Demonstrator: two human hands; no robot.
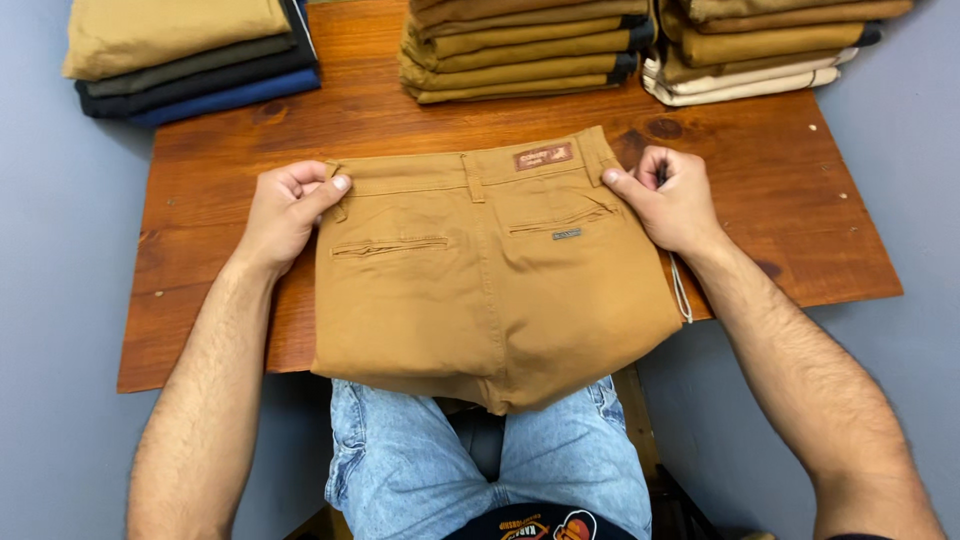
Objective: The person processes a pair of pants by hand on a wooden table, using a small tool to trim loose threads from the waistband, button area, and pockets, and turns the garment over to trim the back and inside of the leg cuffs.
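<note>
A left hand [283,210] pinches one waistband corner of tan trousers [490,280] lying folded, seat up, on a wooden desk [770,190], hem overhanging its near edge; the right hand [672,200] pinches the other corner. Folded stacks [520,50] line the far edge.

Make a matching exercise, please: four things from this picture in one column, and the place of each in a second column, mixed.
Things:
1. tan trousers
2. left hand
3. right hand
4. dark stack

Places:
A. far left corner of the table
B. at the waistband's right end
C. flat in the table's middle, folded end over the near edge
D. at the waistband's left end

Pairs: 1-C, 2-D, 3-B, 4-A
</note>
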